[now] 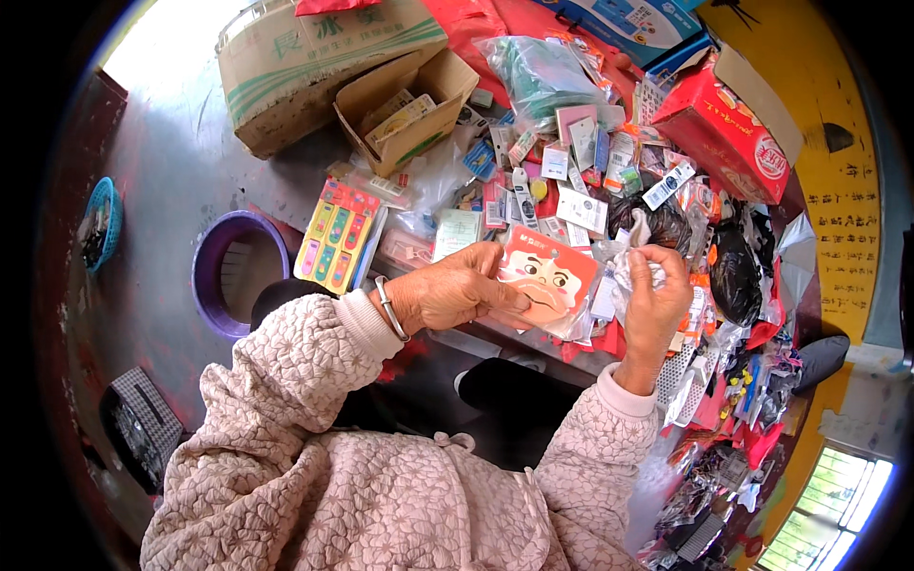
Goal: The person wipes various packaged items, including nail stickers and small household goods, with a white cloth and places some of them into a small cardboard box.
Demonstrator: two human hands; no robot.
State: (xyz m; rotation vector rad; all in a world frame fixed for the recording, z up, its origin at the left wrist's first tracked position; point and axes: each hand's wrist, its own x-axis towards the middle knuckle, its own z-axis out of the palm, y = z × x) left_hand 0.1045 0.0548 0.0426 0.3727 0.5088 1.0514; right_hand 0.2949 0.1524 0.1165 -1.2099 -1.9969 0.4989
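Observation:
My left hand [455, 290] pinches the lower left side of a flat card package [552, 271] with a red top and a printed cartoon face, partly in clear plastic. A silver bangle is on that wrist. Just right of the package, my right hand [657, 309] is closed on a crumpled whitish cloth or tissue [628, 271]; its exact kind is hard to make out. Below and around both hands lies a heap of small packaged goods. A pack of colourful nail clippers or similar small tools [335, 233] lies left of my left hand.
An open cardboard box [405, 109] stands beside a larger carton [324, 71] at the back. A red box [728, 124] is at the right, near a black plastic bag [735, 276]. A purple bucket [205, 276] and a blue basket [103, 224] are at the left.

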